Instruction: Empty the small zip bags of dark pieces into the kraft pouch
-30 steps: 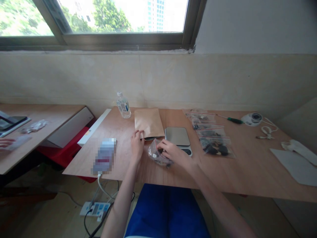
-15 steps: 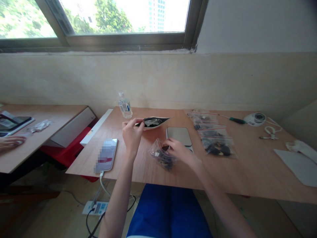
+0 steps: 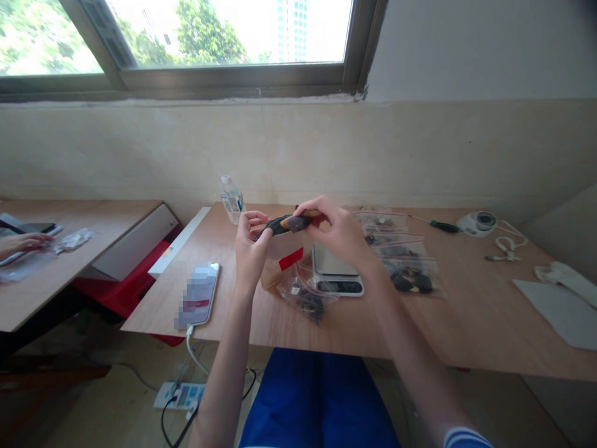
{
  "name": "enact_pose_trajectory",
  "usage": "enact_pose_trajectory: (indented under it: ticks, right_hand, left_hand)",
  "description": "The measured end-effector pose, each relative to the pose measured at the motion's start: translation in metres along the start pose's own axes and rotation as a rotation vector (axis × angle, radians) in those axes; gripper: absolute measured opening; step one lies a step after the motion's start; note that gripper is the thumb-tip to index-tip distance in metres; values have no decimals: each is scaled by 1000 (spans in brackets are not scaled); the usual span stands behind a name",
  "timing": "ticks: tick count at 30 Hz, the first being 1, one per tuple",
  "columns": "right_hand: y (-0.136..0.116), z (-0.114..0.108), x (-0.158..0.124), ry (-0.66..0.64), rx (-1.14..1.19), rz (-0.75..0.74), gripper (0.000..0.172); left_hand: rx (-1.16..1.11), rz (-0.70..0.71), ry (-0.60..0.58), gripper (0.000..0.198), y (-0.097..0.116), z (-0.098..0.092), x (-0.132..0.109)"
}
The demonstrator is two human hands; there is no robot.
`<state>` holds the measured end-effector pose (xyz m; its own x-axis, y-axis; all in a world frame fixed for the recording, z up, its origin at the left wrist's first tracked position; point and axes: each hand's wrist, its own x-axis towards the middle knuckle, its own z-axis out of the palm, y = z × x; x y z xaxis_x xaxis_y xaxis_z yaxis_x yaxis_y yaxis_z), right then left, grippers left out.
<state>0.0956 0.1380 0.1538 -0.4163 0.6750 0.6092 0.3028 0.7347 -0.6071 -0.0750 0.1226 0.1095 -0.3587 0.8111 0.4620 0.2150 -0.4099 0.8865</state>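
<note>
The pouch (image 3: 285, 224) is held up in the air over the near middle of the counter (image 3: 466, 317), between both hands and touching nothing below. It shows mouth-on: the dark opening runs as a narrow slit, its long axis from about 8 o'clock to 2 o'clock, the left end a little lower than the right. The brown body hangs under the mouth towards 6 o'clock, with a red patch on it.

The left hand (image 3: 250, 249) pinches the 8 o'clock end of the mouth between thumb and fingertips. The right hand (image 3: 342, 235) pinches the 2 o'clock end, fingers curled over the top edge. Both are equally close, each on its own end, so the slit lies straight between them.

At 6 o'clock from the pouch a clear bag (image 3: 305, 297) of dark bits lies on the counter, just beside the scale (image 3: 338, 283) at its 3 o'clock. A phone (image 3: 198, 295) lies at 8 o'clock from the left hand and a bottle (image 3: 232, 199) at its 11 o'clock.
</note>
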Motion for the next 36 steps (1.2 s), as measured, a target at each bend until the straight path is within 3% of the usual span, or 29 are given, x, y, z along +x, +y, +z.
enact_pose_trajectory:
  ticks: [5,10,14,18,22,26,30,33,35,36]
  right_hand:
    - [4,10,25,-240,-13,-89,20]
    - [11,5,24,-316,21,-32,19]
    - [14,-4,28,-415,64,18,20]
    - [14,-10,40,-552,28,67,19]
    - [9,-9,54,-598,-128,70,20]
    - [-1,-7,54,-512,-144,9,15]
    - [-7,-9,26,-167,-67,-19,15]
    - [2,-8,-10,43,-25,100,18]
    - [16,-2,-35,22,-35,208,18]
    - [24,3,-47,-42,-49,266,18]
  left_hand:
    - [-29,-58,2,15,0,-1,-6]
    - [-57,-98,0,17,-3,-5,-6]
    - [-124,-120,-77,19,-6,-10,-6]
    - [-125,-55,-149,9,-3,-12,-11]
    - [-87,53,-56,14,-1,-10,-16]
    - [-101,141,26,20,-3,-8,-18]
    - [-26,214,155,23,-2,-8,-26]
    - [56,256,399,25,-3,-9,-44]
    - [99,205,582,21,-9,-8,-64]
    - [94,142,607,19,-15,-7,-76]
